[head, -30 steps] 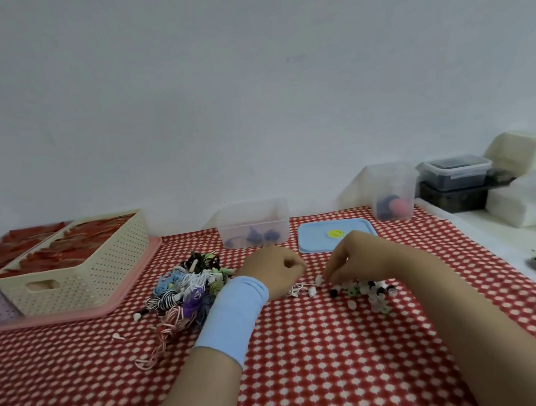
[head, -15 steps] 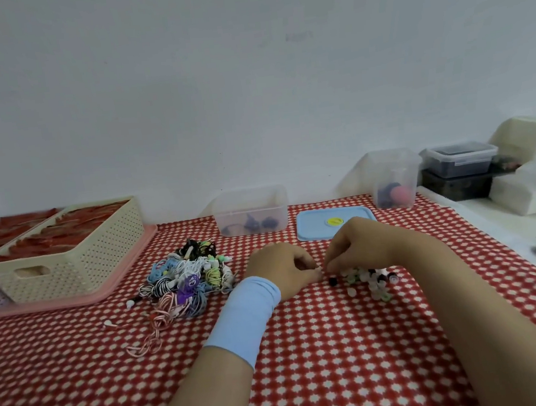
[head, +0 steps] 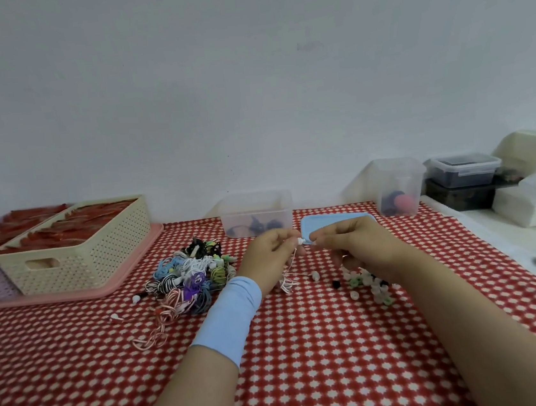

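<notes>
left hand (head: 267, 257), right hand (head: 356, 242) pinching white earbud (head: 300, 241), earphone pile (head: 189, 275) beside

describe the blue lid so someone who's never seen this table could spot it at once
On the red-and-white checked tablecloth, look toward the wall, where a low clear tub and a taller clear tub stand. The blue lid lies flat on the cloth between them. It alone is opaque pale blue and flat; its neighbours are see-through boxes.

White earbud (head: 299, 241) aloft, thin cord (head: 292, 263) hanging down (coiled at bottom).
</notes>
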The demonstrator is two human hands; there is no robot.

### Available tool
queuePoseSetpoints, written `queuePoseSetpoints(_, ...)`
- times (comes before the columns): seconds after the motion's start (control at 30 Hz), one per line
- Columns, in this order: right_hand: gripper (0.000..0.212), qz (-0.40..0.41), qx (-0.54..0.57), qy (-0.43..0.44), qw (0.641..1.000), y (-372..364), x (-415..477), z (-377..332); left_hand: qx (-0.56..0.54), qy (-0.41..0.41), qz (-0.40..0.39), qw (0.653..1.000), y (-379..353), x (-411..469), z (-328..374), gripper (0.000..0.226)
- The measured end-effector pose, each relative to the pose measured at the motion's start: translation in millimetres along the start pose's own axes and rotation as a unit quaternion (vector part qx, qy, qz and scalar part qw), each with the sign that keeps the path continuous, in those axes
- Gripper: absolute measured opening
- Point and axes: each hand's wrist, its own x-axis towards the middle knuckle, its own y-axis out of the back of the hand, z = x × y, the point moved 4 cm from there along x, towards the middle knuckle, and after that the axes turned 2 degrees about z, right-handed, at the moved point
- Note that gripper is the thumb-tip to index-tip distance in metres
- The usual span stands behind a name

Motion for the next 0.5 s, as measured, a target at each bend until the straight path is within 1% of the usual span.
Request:
queuePoseSetpoints(0.07, 0.011, 0.005, 0.048, -0.003, 0.999, -2.0, 0.0, -0.1, -0.016, 0.002, -0.002, 1.000, 1.7, -0.6, 0.3, 0.017)
queuePoseSetpoints(0.17, 0.015, 0.005, 0.088, -0.011, 0.996, -3.2, 1.8, 0.9, -0.087, 0.015, -0.007, 0.996, 0.9, -1.0, -0.2, 0.013)
queuePoseSetpoints(0.23, 0.013, 0.000, 0.112, -0.022, 0.993, -3.8, 3.5, 2.4, -0.119, 0.023, -0.011, 0.993, -1.2, -0.6, -0.8, 0.013)
queuePoseSetpoints(0.33, 0.012, -0.024, 0.146, -0.034, 0.988, -6.7, 4.7, 3.9, -0.170, 0.030, -0.019, 0.985, -4.1, -1.4, -1.7, 0.014)
queuePoseSetpoints(0.5, 0.019, -0.077, 0.152, -0.044, 0.984, -11.6, 3.2, 3.6, -0.189, 0.029, -0.029, 0.981, -6.9, -3.8, -1.0, 0.015)
